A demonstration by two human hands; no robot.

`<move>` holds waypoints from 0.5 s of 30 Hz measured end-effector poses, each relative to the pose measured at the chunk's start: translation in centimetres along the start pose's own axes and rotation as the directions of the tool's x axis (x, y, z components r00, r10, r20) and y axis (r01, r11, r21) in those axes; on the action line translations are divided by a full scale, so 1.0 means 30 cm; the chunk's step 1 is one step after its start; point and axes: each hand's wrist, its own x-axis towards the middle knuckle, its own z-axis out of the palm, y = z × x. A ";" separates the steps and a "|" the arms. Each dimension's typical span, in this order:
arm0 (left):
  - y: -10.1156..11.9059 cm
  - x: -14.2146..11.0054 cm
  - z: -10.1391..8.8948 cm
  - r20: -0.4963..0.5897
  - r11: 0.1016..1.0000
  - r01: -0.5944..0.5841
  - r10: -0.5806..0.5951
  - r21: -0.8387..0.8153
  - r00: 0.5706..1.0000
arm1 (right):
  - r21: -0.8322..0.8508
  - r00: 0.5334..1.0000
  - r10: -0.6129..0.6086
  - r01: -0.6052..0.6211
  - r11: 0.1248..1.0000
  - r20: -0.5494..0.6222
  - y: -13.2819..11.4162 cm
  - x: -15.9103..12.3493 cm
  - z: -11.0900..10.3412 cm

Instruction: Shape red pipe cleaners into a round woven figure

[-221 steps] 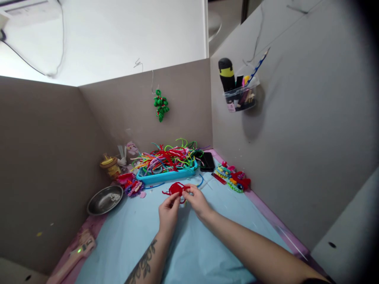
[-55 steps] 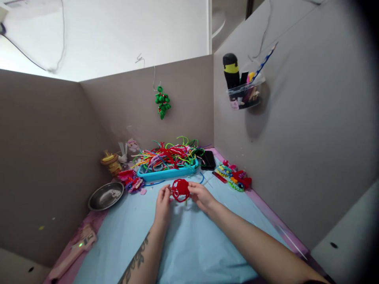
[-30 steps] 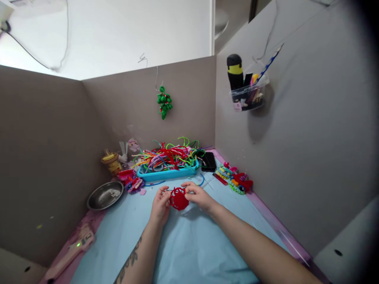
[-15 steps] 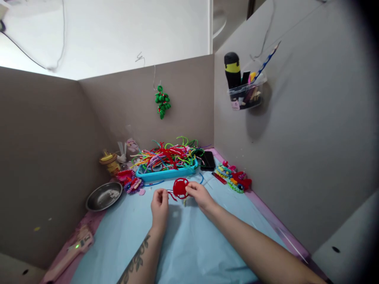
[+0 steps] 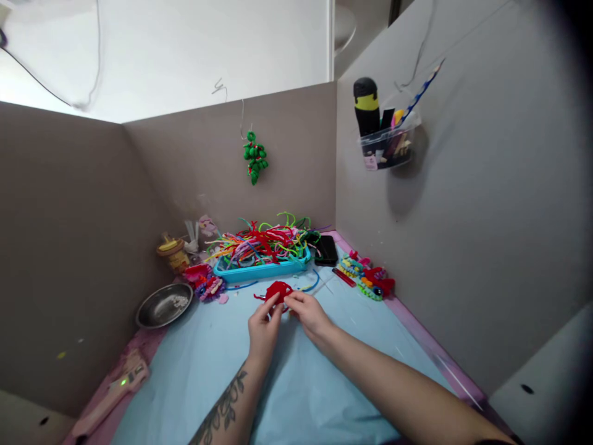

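Observation:
A small round red fuzzy piece (image 5: pixel 278 288), with loops around its edge and a loose red strand to its left, is held up over the blue table cover. My left hand (image 5: pixel 264 324) pinches its lower left edge between thumb and forefinger. On the right edge, the fingertips of my right hand (image 5: pixel 308 312) are closed on the same piece, close to the left fingers. A short silvery bit shows near my left forefinger, too small to name. The fingers hide the piece's lower part.
Behind my hands stands a blue tray (image 5: pixel 262 272) heaped with colourful pipe cleaners (image 5: pixel 269 241). A metal bowl (image 5: pixel 157 312), a pink glue gun (image 5: pixel 113 395) and a jar (image 5: pixel 172 253) are left. A phone (image 5: pixel 327 250) and bright fuzzy crafts (image 5: pixel 368 278) lie right. Partition walls surround the table.
My left hand has moved right and up onto the red piece, beside my right fingers. The piece has turned and tilted, its loose strand now pointing left.

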 end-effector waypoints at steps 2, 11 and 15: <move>0.002 0.006 -0.001 -0.006 0.996 0.057 -0.058 -0.073 0.998 | -0.005 1.000 -0.002 0.002 1.000 -0.011 -0.006 -0.001 0.000; -0.030 0.021 0.002 0.036 0.975 0.143 -0.139 -0.167 0.990 | -0.273 0.966 -0.251 0.226 0.935 -0.059 -0.031 0.018 -0.034; -0.040 0.021 0.003 0.008 0.969 0.164 -0.165 -0.184 0.986 | -0.442 0.951 -0.308 0.267 0.856 -0.021 -0.038 0.012 -0.038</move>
